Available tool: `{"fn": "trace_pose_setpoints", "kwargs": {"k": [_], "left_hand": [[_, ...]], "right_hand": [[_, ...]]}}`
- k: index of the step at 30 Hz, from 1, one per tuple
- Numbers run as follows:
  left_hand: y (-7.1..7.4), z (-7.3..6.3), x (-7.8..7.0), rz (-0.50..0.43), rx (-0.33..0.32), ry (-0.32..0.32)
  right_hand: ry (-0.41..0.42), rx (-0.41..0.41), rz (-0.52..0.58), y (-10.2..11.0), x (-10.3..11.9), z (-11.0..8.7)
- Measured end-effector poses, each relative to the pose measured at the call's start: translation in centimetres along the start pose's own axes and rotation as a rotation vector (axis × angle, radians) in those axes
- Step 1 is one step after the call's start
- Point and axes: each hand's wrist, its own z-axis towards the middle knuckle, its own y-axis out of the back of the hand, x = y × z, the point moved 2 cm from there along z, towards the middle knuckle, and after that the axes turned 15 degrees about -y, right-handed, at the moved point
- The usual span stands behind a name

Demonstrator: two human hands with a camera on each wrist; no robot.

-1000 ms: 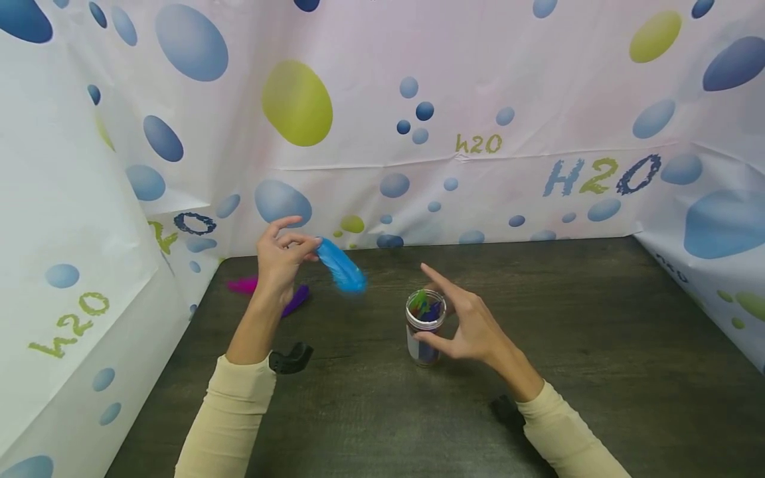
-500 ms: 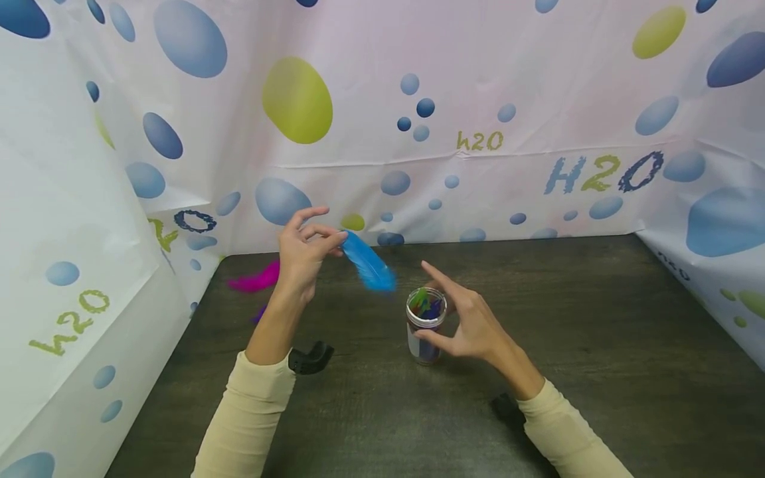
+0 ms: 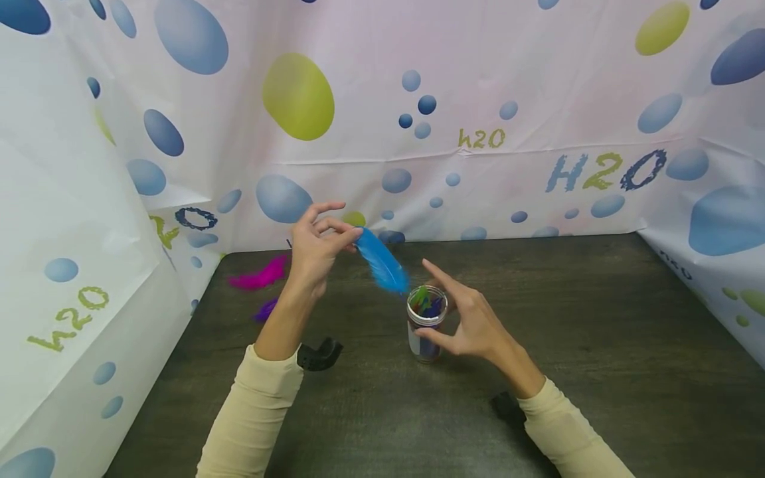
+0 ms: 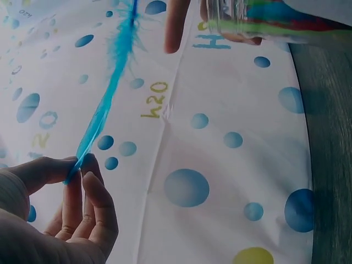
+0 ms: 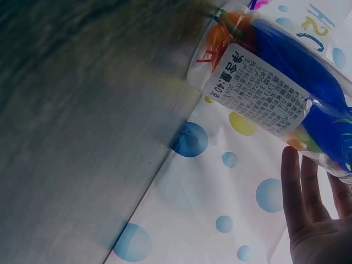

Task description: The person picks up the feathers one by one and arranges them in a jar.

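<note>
Between thumb and fingertips, my left hand (image 3: 313, 255) pinches a blue feather (image 3: 381, 262) by one end. It slants down to the right, its free tip close to the left rim of a clear jar (image 3: 425, 348). Inside the jar are green, dark blue and reddish feathers; it stands upright and uncapped on the table. My right hand (image 3: 469, 322) holds the jar from the right, thumb in front, fingers behind, index finger pointing away above the rim. In the right wrist view, a white printed label (image 5: 261, 88) covers part of the jar, and fingertips (image 5: 290, 157) touch its side.
On the dark wooden table (image 3: 568, 318), a magenta feather (image 3: 261, 274) and a purple feather (image 3: 265, 310) lie at the left, the purple one partly behind my left forearm. A white sheet (image 3: 370, 86) with bubble print hangs behind and at both sides.
My left hand has carried the blue feather rightward to the jar's mouth, uncovering more of the magenta feather. My right hand and the jar stay in place.
</note>
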Motion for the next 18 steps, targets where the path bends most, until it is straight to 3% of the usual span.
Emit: {"fn": "trace_pose_setpoints", "kwargs": {"k": [18], "left_hand": [[-1.7,-0.1,-0.5,-0.007,0.043,-0.037]], "right_hand": [[-0.002,0.009,-0.001,-0.1,-0.1,-0.1]]}}
